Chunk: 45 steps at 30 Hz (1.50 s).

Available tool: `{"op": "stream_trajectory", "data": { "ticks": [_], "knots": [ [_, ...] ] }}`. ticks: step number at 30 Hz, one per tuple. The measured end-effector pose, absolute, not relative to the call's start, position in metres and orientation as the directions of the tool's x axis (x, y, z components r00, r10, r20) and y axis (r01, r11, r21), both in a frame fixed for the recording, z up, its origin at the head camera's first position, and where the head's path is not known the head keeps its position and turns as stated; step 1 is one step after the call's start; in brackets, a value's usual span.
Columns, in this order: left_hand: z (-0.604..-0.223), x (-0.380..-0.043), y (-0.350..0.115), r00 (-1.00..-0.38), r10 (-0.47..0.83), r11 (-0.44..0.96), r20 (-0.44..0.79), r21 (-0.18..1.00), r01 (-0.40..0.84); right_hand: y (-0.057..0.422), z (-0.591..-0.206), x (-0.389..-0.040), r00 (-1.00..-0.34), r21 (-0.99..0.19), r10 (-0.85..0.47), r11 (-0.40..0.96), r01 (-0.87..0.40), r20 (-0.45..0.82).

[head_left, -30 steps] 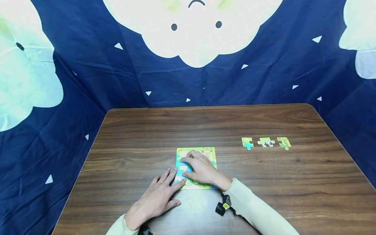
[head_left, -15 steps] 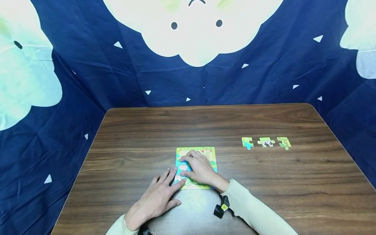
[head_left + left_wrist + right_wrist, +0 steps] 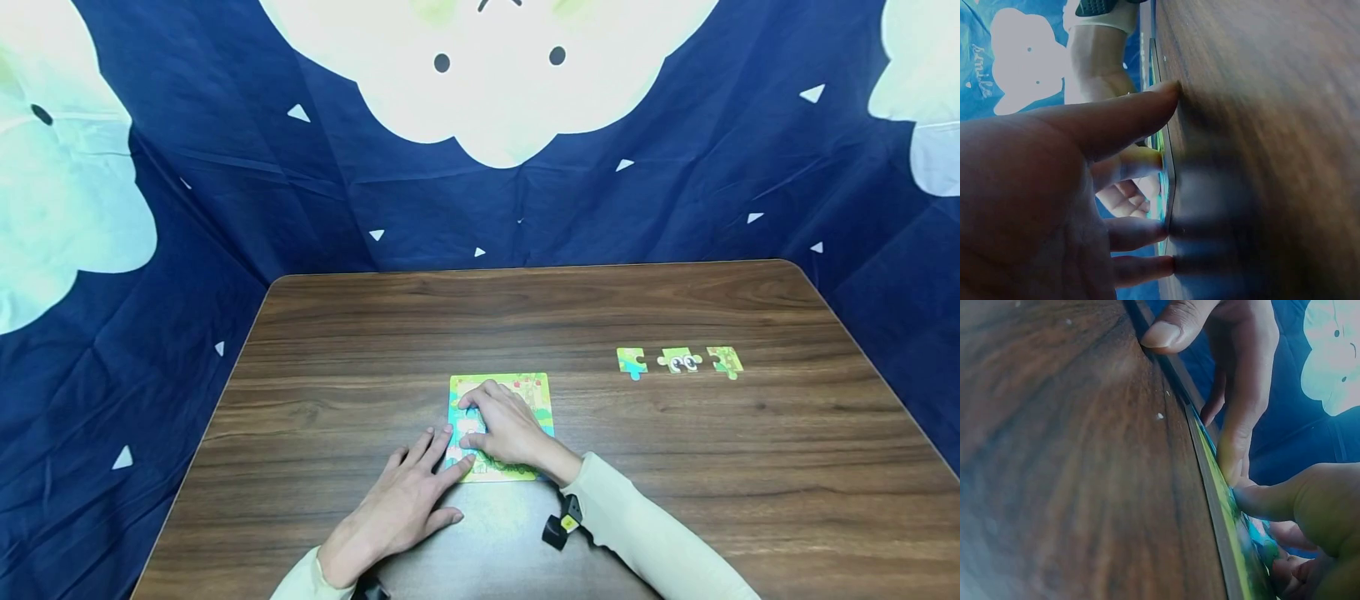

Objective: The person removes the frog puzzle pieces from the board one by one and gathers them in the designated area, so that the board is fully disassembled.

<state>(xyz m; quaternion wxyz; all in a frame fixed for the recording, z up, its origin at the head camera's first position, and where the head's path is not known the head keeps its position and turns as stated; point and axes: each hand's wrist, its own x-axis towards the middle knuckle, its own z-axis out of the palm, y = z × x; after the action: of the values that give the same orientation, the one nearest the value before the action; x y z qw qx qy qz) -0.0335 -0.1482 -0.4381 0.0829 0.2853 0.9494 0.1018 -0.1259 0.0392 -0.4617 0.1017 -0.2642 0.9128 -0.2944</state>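
The puzzle board (image 3: 534,383) lies flat near the table's front, its bright green, yellow and blue picture partly hidden under my right hand (image 3: 512,427). That hand is bent over the board's left half, with thumb and fingers on either side of a puzzle piece (image 3: 1264,542); blue and pink patches of the piece show between them in the right wrist view. My left hand (image 3: 405,504) lies spread beside the board's lower left corner. Its index fingertip overlaps the board's lower edge, while other fingertips rest along the left edge.
Three loose puzzle pieces lie in a row at the back right: a green and blue one (image 3: 632,362), one with cartoon eyes (image 3: 680,361), and a green one (image 3: 725,360). The wooden table (image 3: 337,350) meets a dark blue curtain (image 3: 322,200) with cloud prints behind.
My right hand shifts very slightly, with its thumb and index finger a little more curled over the board's left half. The left hand stays where it is.
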Motion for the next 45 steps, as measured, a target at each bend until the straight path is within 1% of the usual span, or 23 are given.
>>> {"op": "stream_trajectory", "data": {
  "ticks": [7,11,17,24,37,45],
  "knots": [
    [-0.439,-0.035,-0.148,-0.820,0.561,0.815,-0.112,0.245,0.525,0.042,-0.461,-0.124,-0.817,-0.582,-0.576,0.655,-0.481,0.027],
    [-0.439,-0.035,-0.148,-0.819,0.561,0.817,-0.118,0.238,0.525,0.046,-0.456,-0.125,-0.795,-0.596,-0.606,0.637,-0.489,0.005],
    [-0.439,-0.035,-0.148,-0.819,0.561,0.818,-0.118,0.231,0.527,0.051,-0.448,-0.128,-0.770,-0.626,-0.634,0.628,-0.461,-0.069],
    [-0.439,-0.034,-0.148,-0.821,0.559,0.818,-0.117,0.236,0.524,0.052,-0.446,-0.129,-0.754,-0.601,-0.651,0.636,-0.485,-0.081],
    [-0.438,-0.033,-0.150,-0.823,0.552,0.823,-0.136,0.248,0.511,0.052,-0.446,-0.132,-0.736,-0.535,-0.671,0.656,-0.533,-0.090],
    [-0.438,-0.033,-0.150,-0.825,0.548,0.825,-0.139,0.250,0.506,0.058,-0.443,-0.134,-0.739,-0.549,-0.673,0.632,-0.547,-0.039]
  ]
}}
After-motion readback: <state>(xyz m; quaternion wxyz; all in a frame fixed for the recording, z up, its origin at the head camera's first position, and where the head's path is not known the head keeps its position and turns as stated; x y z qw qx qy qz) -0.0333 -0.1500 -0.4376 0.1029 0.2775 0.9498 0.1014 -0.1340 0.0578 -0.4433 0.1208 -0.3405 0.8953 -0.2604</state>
